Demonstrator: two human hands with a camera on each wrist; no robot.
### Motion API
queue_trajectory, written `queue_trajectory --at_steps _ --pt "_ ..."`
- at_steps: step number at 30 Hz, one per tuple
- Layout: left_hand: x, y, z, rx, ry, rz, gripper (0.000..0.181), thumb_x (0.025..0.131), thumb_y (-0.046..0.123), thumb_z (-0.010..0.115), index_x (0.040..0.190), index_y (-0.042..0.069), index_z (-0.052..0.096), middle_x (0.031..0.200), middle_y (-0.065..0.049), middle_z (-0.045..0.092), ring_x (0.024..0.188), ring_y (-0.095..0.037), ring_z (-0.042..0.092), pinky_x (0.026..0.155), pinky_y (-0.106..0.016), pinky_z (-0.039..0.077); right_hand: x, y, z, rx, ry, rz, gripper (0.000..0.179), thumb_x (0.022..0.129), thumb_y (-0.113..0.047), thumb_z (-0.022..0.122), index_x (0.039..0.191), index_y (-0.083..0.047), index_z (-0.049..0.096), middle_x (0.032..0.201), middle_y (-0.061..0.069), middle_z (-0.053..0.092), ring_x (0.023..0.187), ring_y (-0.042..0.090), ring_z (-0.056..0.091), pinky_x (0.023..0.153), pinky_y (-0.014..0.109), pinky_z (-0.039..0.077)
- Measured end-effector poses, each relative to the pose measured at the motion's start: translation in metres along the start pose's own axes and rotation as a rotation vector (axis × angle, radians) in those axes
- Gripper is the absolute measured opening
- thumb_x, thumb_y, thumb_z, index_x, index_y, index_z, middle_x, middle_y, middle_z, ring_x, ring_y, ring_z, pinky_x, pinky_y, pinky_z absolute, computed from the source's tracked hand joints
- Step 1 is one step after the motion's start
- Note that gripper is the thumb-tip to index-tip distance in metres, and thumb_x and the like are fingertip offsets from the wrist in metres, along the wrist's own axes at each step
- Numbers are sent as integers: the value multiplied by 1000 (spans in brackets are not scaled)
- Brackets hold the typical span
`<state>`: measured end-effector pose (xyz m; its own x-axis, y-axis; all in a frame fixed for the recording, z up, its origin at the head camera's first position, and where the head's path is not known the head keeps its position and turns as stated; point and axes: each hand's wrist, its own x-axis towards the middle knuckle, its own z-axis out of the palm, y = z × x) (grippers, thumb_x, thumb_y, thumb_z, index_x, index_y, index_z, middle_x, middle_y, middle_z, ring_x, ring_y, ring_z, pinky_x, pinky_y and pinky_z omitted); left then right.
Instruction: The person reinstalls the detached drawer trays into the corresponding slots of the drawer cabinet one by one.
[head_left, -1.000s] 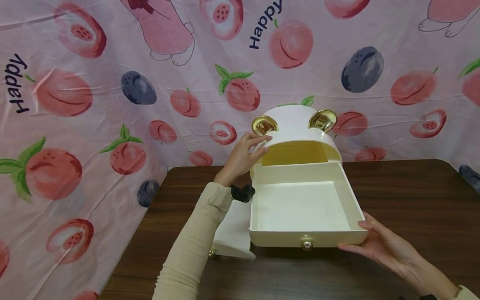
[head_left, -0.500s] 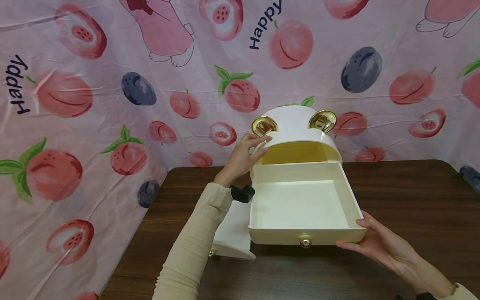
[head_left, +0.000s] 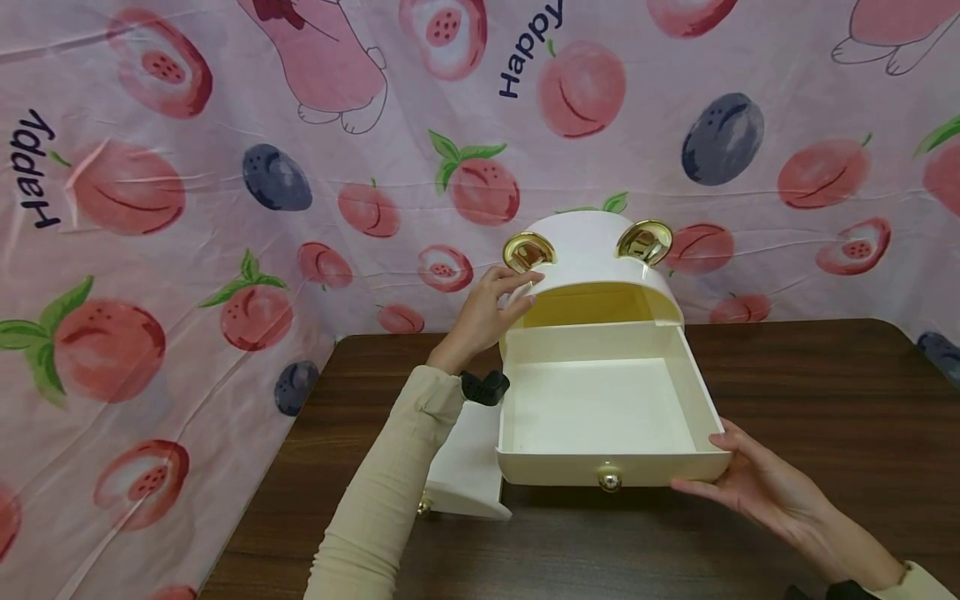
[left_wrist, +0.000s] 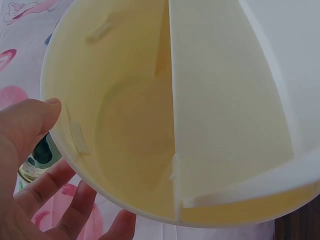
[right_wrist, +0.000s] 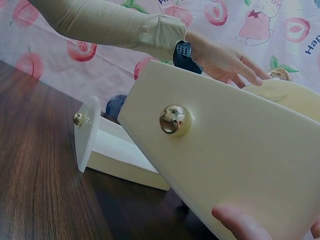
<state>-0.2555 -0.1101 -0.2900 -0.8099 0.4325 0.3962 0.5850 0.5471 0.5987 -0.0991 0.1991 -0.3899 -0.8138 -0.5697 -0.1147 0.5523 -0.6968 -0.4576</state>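
Note:
A white storage box (head_left: 581, 242) with two gold ears stands at the back of the table. My left hand (head_left: 491, 308) holds the upper left rim of its opening; the left wrist view shows the thumb (left_wrist: 42, 114) at the rim and the other fingers outside. A cream drawer (head_left: 600, 471) with a gold knob (head_left: 610, 478) sticks far out of the box, and nothing lies in it. My right hand (head_left: 772, 492) grips the drawer's front right corner, thumb on the top edge and a finger underneath. In the right wrist view the drawer front (right_wrist: 230, 145) looks tilted.
A second, smaller white drawer (head_left: 467, 462) with a gold knob lies on the table to the left, partly behind the left forearm (head_left: 397, 475). The dark wooden table (head_left: 810, 392) meets a fruit-patterned cloth (head_left: 637, 108) at the back and left.
The right hand and the drawer's front have shifted slightly up and away from me, toward the box. My left hand and the smaller drawer stay where they were.

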Motion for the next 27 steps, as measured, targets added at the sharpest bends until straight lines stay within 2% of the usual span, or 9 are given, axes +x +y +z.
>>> queue_trajectory --at_steps 9,16,21,24,27 --pt "-1 0 0 1 -5 -7 32 87 17 57 119 13 59 103 -11 48 84 -22 42 63 -26 34 3 1 5 5 67 1 31 96 -13 28 110 -22 54 125 6 -1 106 35 42 94 55 19" --pt "-1 1 -1 -3 -6 7 32 87 16 57 119 13 59 105 -11 48 86 -26 43 64 -27 33 3 1 5 14 21 -8 34 96 -11 25 113 -20 53 125 6 -2 107 34 41 95 55 17" --pt "-1 1 -1 -7 -6 11 32 87 16 57 119 12 59 105 -12 48 88 -30 43 66 -27 33 5 1 8 -3 37 -13 32 96 -12 26 113 -21 52 125 5 -5 105 31 42 94 55 18" --pt "-1 1 -2 -6 -7 9 32 87 16 57 119 13 59 105 -11 48 89 -30 43 66 -27 33 7 1 9 -22 56 -20 30 96 -12 27 115 -23 48 126 5 -4 105 31 42 94 55 19" --pt "-1 1 -2 -5 -4 17 32 87 16 57 119 13 59 104 -11 48 89 -30 43 66 -27 33 8 1 8 -49 73 -29 28 96 -13 28 120 -24 38 125 6 -3 105 31 42 93 56 21"
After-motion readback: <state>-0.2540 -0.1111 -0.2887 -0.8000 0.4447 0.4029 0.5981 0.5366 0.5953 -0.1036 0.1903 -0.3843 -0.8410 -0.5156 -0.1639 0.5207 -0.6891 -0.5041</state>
